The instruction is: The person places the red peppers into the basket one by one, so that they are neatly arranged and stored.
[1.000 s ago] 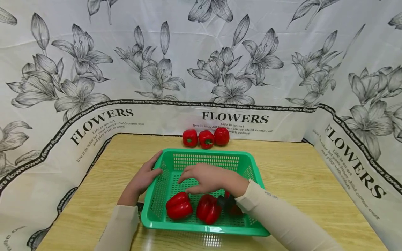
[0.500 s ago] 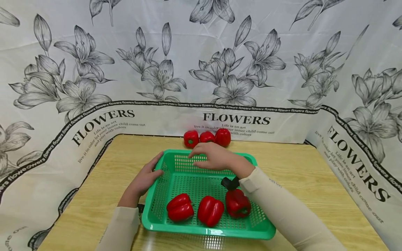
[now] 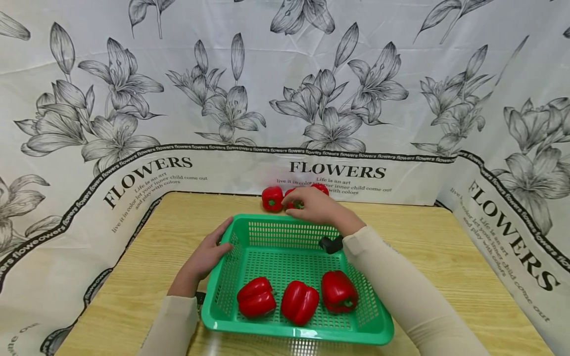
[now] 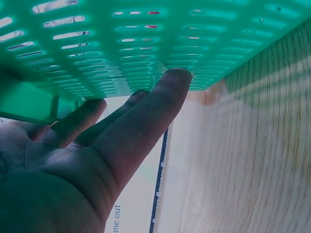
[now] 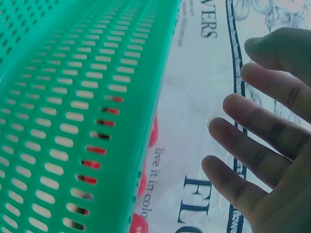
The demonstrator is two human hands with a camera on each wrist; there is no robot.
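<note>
A green slotted plastic basket [image 3: 291, 332] stands on the table with three red bell peppers in it: left [image 3: 257, 297], middle [image 3: 300, 303] and right [image 3: 339, 291]. My left hand [image 3: 206, 254] holds the basket's left side, thumb over the rim, fingers against the outer wall [image 4: 141, 53]. Beyond the far rim, my right hand [image 3: 317, 206] is over a row of three more red bell peppers. The left one [image 3: 272, 199] shows fully; the hand partly covers the middle one and the right one [image 3: 321, 188]. Its fingers [image 5: 262, 131] are spread and hold nothing.
The light wooden table [image 3: 414, 237] reaches back to a white cloth [image 3: 240, 168] printed with flowers and lettering, which also hangs at both sides. A black wrist-worn device [image 3: 331, 244] sits under the right wrist, above the basket.
My right hand has moved from inside the basket, over its far rim, to the row of peppers behind. My left hand stays on the basket's left side.
</note>
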